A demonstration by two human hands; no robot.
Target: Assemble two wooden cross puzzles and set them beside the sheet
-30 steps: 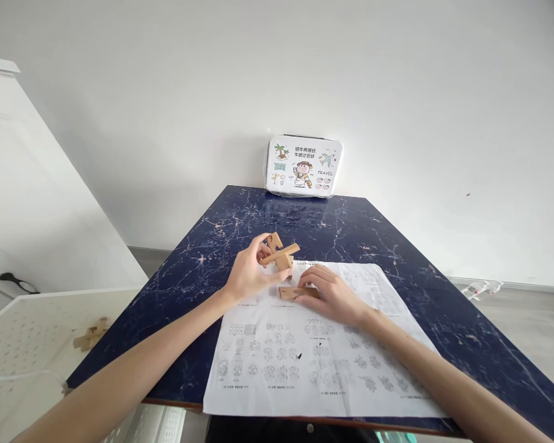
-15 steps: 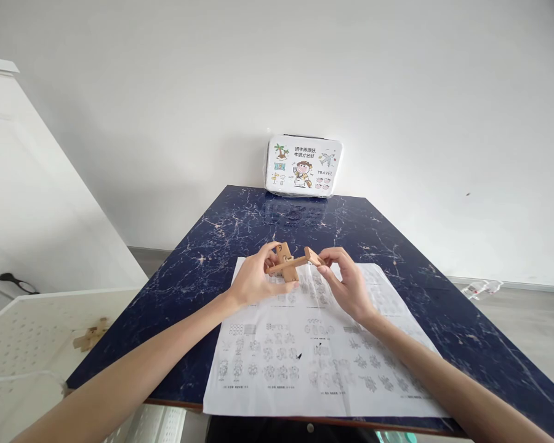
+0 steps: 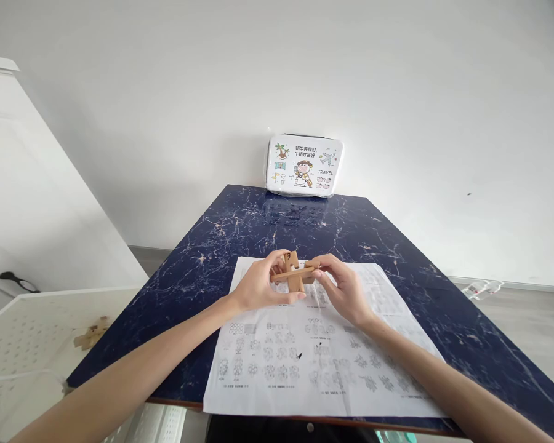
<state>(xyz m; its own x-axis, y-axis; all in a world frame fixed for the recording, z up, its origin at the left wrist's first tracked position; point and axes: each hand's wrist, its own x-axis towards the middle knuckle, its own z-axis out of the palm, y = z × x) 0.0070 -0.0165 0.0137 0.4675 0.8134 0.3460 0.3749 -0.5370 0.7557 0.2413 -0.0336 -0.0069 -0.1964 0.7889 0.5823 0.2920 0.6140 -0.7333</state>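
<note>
Over the middle of the table [image 3: 203,246], about midway between its left and right edges: both hands are raised just off the surface and meet on one wooden cross [image 3: 294,275] of notched pieces.

Left hand [image 3: 257,290]: thumb underneath, fingers curled over the top, pinching the left side where an upright piece and a flatter bar cross. The grip reads as a clamp, probably to stop the loose joint sliding apart.

Right hand [image 3: 346,294]: fingertips pressed together on the bar's right end, pinching it, wrist low. The cross sits between the two hands, clear of the paper and slightly tilted.

Instruction sheet [image 3: 314,363] lies flat beneath, running from under the hands to the near edge. Its rows of small diagrams face the person, likely so they can be read below the hands. The print is too small to make out.

Far edge, centre: a cartoon-printed case [image 3: 303,165] stands propped against the wall, well apart from the hands.

Beyond the left edge, lower: a white perforated tray [image 3: 23,332] holds a few more wooden pieces [image 3: 90,335], out of the way.
</note>
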